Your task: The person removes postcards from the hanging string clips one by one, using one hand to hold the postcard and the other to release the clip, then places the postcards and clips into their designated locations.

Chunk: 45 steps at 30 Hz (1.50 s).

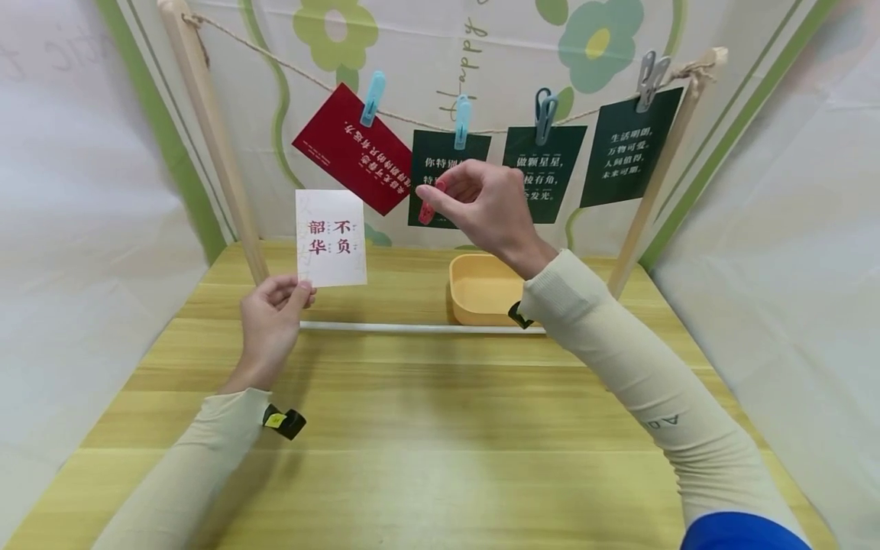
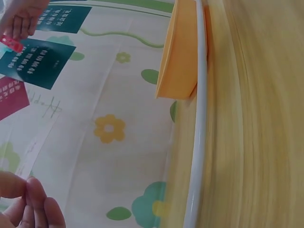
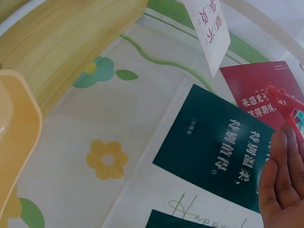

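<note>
A white card (image 1: 331, 238) with red characters is pinched by its lower left corner in my left hand (image 1: 275, 325), in front of the left wooden post. My right hand (image 1: 491, 210) pinches a red clothespin (image 1: 428, 208) between thumb and fingers, in front of a dark green card (image 1: 447, 172) on the line. In the right wrist view the red clothespin (image 3: 287, 104) shows partly, cut off at the right. A red card (image 1: 354, 149) hangs tilted from a light blue clothespin (image 1: 373, 99), just above the white card.
A twine line (image 1: 275, 57) runs between two wooden posts (image 1: 213, 141). Further green cards (image 1: 631, 149) hang at the right from grey clothespins (image 1: 649, 80). A yellow bin (image 1: 474, 294) stands on the wooden table (image 1: 426, 443) behind a white bar (image 1: 412, 328).
</note>
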Each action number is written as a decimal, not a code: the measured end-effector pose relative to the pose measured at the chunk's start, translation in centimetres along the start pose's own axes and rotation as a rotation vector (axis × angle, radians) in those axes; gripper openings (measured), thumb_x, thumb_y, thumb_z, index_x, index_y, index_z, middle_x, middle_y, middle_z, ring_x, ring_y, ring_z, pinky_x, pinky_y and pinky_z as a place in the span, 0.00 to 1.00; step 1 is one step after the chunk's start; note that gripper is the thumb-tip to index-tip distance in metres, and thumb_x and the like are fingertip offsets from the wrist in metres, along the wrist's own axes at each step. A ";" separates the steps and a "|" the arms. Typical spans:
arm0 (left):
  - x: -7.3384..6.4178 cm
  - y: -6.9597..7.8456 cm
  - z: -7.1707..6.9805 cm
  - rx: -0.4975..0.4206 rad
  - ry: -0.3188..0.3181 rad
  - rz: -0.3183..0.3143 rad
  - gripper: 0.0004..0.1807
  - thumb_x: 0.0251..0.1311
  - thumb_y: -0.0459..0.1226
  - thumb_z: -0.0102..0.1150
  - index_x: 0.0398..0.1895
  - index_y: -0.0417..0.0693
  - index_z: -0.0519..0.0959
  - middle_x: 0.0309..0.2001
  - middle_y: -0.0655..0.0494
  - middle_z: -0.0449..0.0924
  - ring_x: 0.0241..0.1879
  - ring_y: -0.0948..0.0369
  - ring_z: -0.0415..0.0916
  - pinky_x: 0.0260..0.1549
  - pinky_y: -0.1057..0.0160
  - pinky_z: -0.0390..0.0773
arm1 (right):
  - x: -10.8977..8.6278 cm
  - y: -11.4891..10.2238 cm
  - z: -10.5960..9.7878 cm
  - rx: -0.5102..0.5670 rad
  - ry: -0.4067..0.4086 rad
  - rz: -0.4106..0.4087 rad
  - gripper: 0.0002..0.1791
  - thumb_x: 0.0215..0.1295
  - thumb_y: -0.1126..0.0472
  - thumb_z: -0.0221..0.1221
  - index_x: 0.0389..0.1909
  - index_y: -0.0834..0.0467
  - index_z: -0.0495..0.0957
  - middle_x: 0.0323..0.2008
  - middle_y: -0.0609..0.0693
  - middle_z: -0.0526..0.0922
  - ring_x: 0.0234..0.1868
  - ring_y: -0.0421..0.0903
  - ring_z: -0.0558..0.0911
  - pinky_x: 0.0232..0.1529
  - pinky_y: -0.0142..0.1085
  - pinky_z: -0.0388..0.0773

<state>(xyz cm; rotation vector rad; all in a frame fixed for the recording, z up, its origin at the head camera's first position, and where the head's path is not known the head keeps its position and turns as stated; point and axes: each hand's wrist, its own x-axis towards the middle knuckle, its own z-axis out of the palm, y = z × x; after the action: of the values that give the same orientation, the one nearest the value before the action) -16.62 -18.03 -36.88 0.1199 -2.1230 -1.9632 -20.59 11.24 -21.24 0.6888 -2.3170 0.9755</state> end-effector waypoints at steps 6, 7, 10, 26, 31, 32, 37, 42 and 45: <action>0.3 -0.2 0.1 0.005 0.009 -0.012 0.10 0.77 0.39 0.58 0.53 0.43 0.79 0.39 0.67 0.84 0.41 0.69 0.83 0.44 0.77 0.83 | -1.0 1.1 -0.4 -0.012 -0.004 0.015 0.15 0.65 0.51 0.74 0.38 0.61 0.88 0.34 0.54 0.93 0.31 0.44 0.89 0.35 0.26 0.81; 0.4 -0.2 0.1 0.004 0.010 -0.012 0.10 0.77 0.39 0.58 0.52 0.43 0.79 0.39 0.67 0.84 0.41 0.69 0.83 0.44 0.77 0.83 | -1.1 1.3 -0.5 -0.015 -0.005 0.017 0.15 0.65 0.51 0.74 0.38 0.61 0.88 0.35 0.54 0.93 0.32 0.44 0.89 0.35 0.26 0.81; 0.5 -0.5 0.1 0.005 0.006 -0.019 0.10 0.77 0.39 0.59 0.52 0.42 0.79 0.38 0.67 0.84 0.40 0.70 0.83 0.43 0.77 0.83 | -1.6 1.8 -0.6 -0.022 -0.013 0.023 0.15 0.66 0.51 0.74 0.39 0.61 0.88 0.36 0.54 0.93 0.32 0.45 0.89 0.35 0.26 0.81; 1.8 -1.7 1.4 -0.003 -0.003 -0.068 0.17 0.78 0.39 0.57 0.58 0.34 0.78 0.40 0.63 0.85 0.38 0.73 0.82 0.45 0.76 0.83 | -3.8 5.1 -0.4 -0.020 -0.023 0.076 0.16 0.65 0.51 0.74 0.39 0.61 0.88 0.35 0.54 0.92 0.33 0.46 0.89 0.33 0.24 0.81; 2.1 -1.8 1.5 -0.003 -0.014 -0.073 0.18 0.78 0.39 0.56 0.61 0.33 0.77 0.41 0.62 0.84 0.39 0.72 0.81 0.45 0.78 0.82 | -4.2 6.1 -0.4 -0.024 -0.032 0.073 0.15 0.65 0.53 0.74 0.38 0.61 0.87 0.34 0.54 0.92 0.32 0.46 0.88 0.32 0.24 0.80; 2.1 -1.9 1.5 -0.003 -0.015 -0.075 0.18 0.78 0.39 0.56 0.61 0.33 0.77 0.41 0.60 0.84 0.39 0.72 0.81 0.45 0.77 0.82 | -4.3 6.3 -0.4 -0.025 -0.033 0.067 0.14 0.65 0.53 0.74 0.38 0.61 0.87 0.34 0.54 0.92 0.32 0.46 0.88 0.32 0.24 0.80; 2.3 -2.1 1.5 0.022 -0.015 -0.078 0.19 0.79 0.39 0.55 0.61 0.33 0.76 0.45 0.54 0.83 0.40 0.72 0.81 0.45 0.78 0.82 | -5.0 7.0 -0.3 -0.034 -0.049 0.071 0.14 0.65 0.52 0.74 0.38 0.60 0.88 0.34 0.53 0.92 0.33 0.45 0.88 0.33 0.25 0.80; 2.3 -2.4 1.6 0.033 -0.009 -0.080 0.19 0.79 0.39 0.55 0.61 0.32 0.77 0.45 0.53 0.83 0.39 0.72 0.80 0.44 0.79 0.81 | -5.5 7.7 -0.1 -0.051 -0.072 0.119 0.15 0.66 0.51 0.73 0.40 0.61 0.88 0.37 0.54 0.92 0.35 0.47 0.89 0.35 0.25 0.82; 2.4 -2.7 1.7 0.035 -0.007 -0.084 0.19 0.79 0.38 0.55 0.61 0.32 0.77 0.45 0.53 0.83 0.39 0.72 0.81 0.45 0.78 0.82 | -5.8 8.2 -0.1 -0.071 -0.078 0.145 0.16 0.66 0.50 0.73 0.40 0.60 0.88 0.36 0.54 0.92 0.35 0.47 0.89 0.34 0.26 0.81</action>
<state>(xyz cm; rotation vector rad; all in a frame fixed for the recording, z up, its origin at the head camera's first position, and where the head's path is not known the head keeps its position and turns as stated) -19.61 -17.21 -39.40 0.2127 -2.1912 -1.9752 -21.49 17.72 -28.87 0.5455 -2.4855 0.9395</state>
